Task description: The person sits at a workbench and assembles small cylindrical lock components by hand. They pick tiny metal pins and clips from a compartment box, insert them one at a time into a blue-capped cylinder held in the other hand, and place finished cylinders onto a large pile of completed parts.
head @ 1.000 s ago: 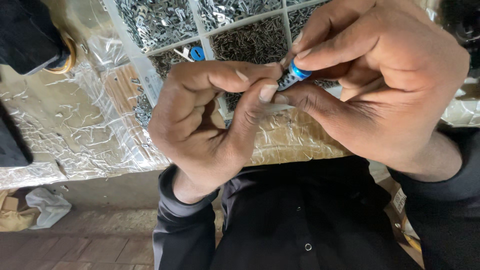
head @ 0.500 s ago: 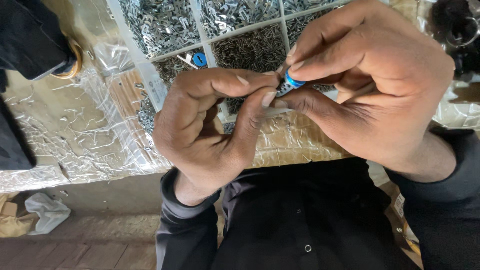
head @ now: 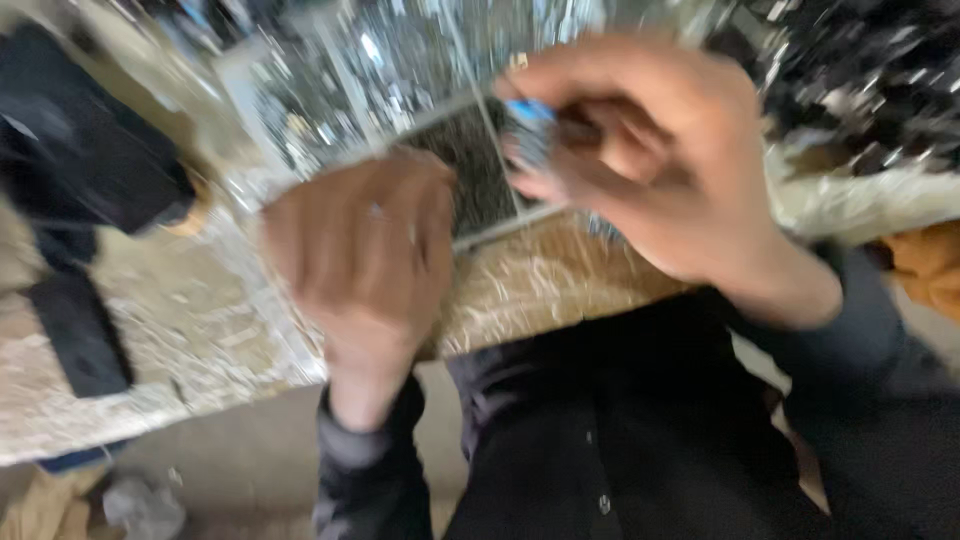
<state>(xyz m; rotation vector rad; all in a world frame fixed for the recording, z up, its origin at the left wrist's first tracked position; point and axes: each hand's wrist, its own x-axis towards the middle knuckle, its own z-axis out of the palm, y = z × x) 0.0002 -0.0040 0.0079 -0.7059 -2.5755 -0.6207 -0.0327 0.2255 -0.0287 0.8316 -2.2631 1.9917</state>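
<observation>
Blurred throughout. Divided parts tray (head: pixel 300 75) of small metal pieces along the bench's far edge; crinkled plastic sheeting (head: pixel 190 330) over the bench top; dark cloth bundle (head: pixel 75 165) at the left edge; orange fabric (head: pixel 925 262) beyond the right edge.

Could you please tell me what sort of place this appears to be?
Probably a small-parts workbench: a white divided tray of tiny metal pieces sits on a plastic-wrapped board bench, and the right hand pinches a small blue-tipped part.

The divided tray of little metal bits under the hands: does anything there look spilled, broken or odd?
Nothing stands out, though the picture is badly blurred. The divided tray shows small metal pieces inside its compartments. The right hand pinches a small blue-tipped part; the left hand is curled beside it. Fine damage could not be seen.
</observation>
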